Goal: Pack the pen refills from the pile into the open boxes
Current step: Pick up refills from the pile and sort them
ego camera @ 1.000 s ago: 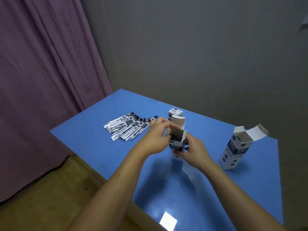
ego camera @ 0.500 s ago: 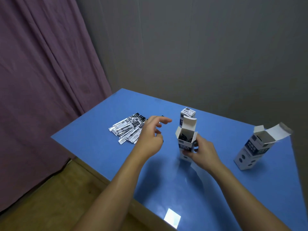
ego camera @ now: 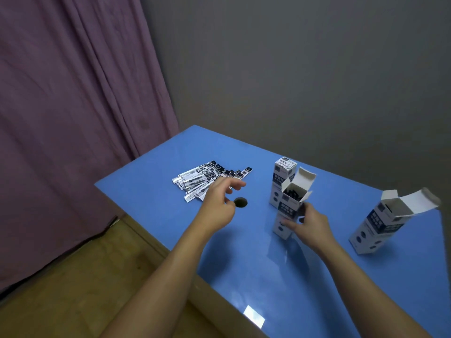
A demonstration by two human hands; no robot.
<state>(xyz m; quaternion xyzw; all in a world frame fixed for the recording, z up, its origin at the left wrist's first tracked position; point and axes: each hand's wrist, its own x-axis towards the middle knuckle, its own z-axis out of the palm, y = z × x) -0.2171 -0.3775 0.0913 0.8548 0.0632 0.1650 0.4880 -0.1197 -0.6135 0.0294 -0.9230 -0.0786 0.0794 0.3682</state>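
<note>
A pile of pen refills [ego camera: 202,179] in black-and-white sleeves lies on the blue table [ego camera: 256,259] at the far left. My left hand [ego camera: 219,203] hovers at the pile's near right edge, fingers loosely spread and empty. My right hand [ego camera: 307,223] grips the lower part of an upright open box [ego camera: 290,206] with dark refills showing inside its mouth. A second open box [ego camera: 383,220] leans at the right, its flap raised.
A closed box [ego camera: 280,179] stands just behind the held one. A round dark hole [ego camera: 240,202] is in the tabletop beside my left hand. A purple curtain hangs at the left, a grey wall behind. The table's near edge runs diagonally below my forearms.
My left hand left the top of the held box and moved left to the refill pile. My right hand kept its grip on the box.
</note>
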